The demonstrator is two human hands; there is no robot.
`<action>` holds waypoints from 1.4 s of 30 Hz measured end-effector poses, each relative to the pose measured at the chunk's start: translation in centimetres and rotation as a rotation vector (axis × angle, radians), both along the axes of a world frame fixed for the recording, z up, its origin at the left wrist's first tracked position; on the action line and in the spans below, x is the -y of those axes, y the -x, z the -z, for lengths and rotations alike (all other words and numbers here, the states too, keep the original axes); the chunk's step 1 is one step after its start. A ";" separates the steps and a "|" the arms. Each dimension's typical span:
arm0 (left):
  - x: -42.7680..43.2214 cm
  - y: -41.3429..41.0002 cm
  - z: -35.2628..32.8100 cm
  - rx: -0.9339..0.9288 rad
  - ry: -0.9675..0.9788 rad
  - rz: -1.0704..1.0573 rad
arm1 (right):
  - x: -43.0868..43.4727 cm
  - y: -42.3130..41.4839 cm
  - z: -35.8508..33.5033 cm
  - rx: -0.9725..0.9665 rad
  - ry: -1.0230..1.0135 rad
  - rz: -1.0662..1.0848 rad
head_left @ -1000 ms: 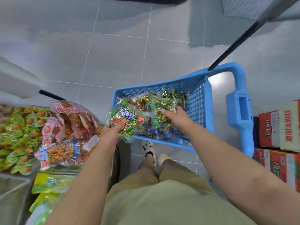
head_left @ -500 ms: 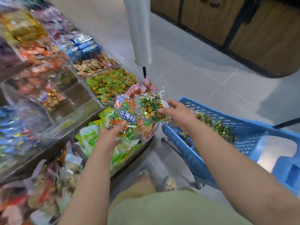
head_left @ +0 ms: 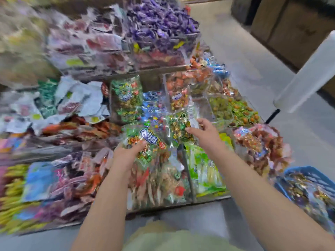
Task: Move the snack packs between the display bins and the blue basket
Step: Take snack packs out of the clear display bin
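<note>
Fingers: left hand [head_left: 126,155] grips green snack pack [head_left: 151,137] | right hand [head_left: 205,135] pinches clear gold-green pack [head_left: 178,125]

Glossy clear-plastic snack packs [head_left: 148,140]; blue plastic lattice basket [head_left: 308,175].

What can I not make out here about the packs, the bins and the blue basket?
- Head view: blue basket, cut off by the right edge; its contents are blurred.
- Head view: display bins at left, smeared by motion blur; labels unreadable.
- Head view: green pack, lower part covered by the gripping left hand.
- Head view: clear pack, one edge hidden under the right hand.
</note>
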State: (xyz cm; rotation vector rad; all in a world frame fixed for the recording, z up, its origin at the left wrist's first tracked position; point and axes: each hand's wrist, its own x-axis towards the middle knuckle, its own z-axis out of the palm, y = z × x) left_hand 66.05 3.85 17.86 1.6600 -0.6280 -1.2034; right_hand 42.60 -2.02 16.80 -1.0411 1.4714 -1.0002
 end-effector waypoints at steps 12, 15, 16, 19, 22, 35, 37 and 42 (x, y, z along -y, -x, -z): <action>6.2 -15.0 -3.0 -0.172 -0.013 0.038 | 3.6 -16.4 -3.7 -0.247 0.724 -0.178; 7.4 -16.2 -3.5 -0.185 -0.044 0.107 | 4.1 -18.4 -4.0 -0.497 0.995 -0.391; 7.7 -16.6 -3.6 -0.210 -0.061 0.118 | 4.1 -18.9 -3.9 -0.511 1.025 -0.433; 8.4 -17.8 -4.2 -0.239 -0.083 0.150 | 3.8 -19.6 -3.9 -0.358 0.855 -0.518; 9.2 -18.3 -4.4 -0.223 -0.081 0.162 | 4.1 -20.4 -4.4 -0.122 0.520 -0.460; 14.1 -20.0 -4.0 -0.008 -0.020 -0.044 | 13.4 -17.6 -1.0 0.074 -0.165 -0.157; 14.5 -21.0 -3.9 -0.053 -0.003 -0.103 | 14.8 -17.0 0.1 -0.112 -0.103 -0.113; 14.7 -21.3 -4.0 -0.153 0.043 -0.118 | 17.8 -19.7 2.8 -0.386 0.030 -0.326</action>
